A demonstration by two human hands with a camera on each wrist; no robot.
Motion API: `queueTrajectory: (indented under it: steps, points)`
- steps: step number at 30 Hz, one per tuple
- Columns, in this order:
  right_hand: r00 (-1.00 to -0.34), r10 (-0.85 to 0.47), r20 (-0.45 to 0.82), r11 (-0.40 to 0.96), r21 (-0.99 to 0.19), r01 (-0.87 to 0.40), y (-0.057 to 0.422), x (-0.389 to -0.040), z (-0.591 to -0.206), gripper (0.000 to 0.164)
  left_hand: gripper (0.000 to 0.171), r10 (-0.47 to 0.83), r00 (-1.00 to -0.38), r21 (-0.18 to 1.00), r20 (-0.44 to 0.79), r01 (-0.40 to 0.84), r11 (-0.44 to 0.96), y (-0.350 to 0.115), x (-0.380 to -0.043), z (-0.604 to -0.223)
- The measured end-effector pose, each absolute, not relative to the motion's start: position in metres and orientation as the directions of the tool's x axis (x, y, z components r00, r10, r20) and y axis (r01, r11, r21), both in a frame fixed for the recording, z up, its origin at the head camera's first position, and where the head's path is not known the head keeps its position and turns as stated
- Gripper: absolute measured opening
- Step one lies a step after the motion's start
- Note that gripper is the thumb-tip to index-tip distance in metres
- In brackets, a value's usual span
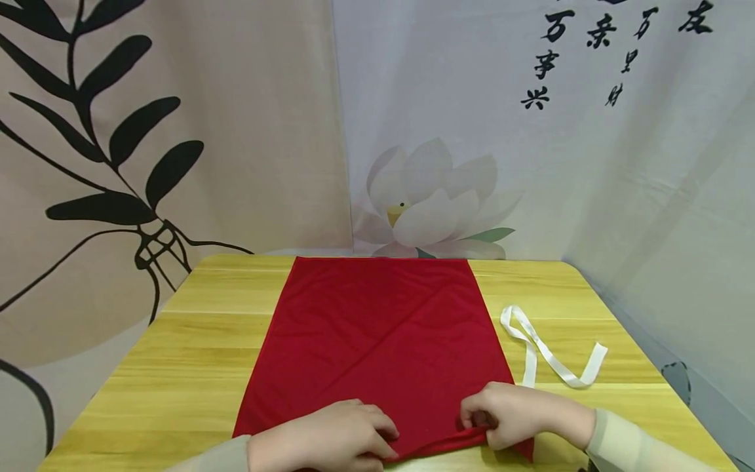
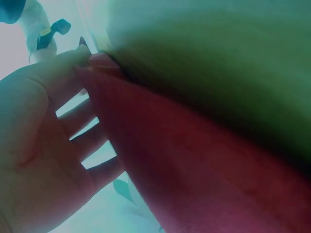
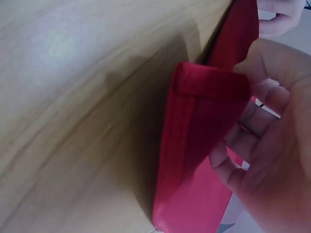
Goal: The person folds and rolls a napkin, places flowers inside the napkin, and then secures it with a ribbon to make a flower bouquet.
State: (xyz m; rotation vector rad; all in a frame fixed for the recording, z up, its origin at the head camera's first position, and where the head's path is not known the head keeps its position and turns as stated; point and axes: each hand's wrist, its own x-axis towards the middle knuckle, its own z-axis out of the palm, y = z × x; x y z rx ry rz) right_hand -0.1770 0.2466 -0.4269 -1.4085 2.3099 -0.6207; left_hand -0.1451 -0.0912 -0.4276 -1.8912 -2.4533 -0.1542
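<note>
Left hand (image 1: 342, 440) and right hand (image 1: 512, 414) pinch the near edge of the red cloth (image 1: 389, 328), spread ahead of their fingers.

The head view is evenly bright, the left wrist view blurred and teal-tinted, while glare whitens the tabletop (image 3: 73, 97) toward ten o'clock in the right wrist view.

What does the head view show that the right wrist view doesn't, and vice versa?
Only the head view shows the white ribbon beside the red cloth and the black characters. Only the right wrist view shows the palm side of the right hand and the hem close up. Both share the red cloth, the table, and the right and left hands.
</note>
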Motion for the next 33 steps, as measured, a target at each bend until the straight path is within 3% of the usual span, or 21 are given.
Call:
queueTrajectory:
  steps: [14,26,33]
  points:
    - [-0.418,-0.894,-0.162,0.432,-0.559,-0.708,0.251,-0.175,-0.421,0.043,0.024,0.959,-0.265,0.081,0.102,0.963,0.258,-0.099,-0.144,-0.426]
    - [-0.458,-0.872,-0.172,0.476,-0.515,-0.713,0.261,-0.178,-0.419,0.035,0.022,0.957,-0.278,0.128,0.084,0.955,0.266,-0.100,-0.144,-0.427]
    - [-0.464,-0.870,-0.167,0.464,-0.595,-0.657,0.267,-0.188,-0.415,0.029,0.021,0.957,-0.280,0.140,0.082,0.954,0.267,-0.102,-0.145,-0.427]
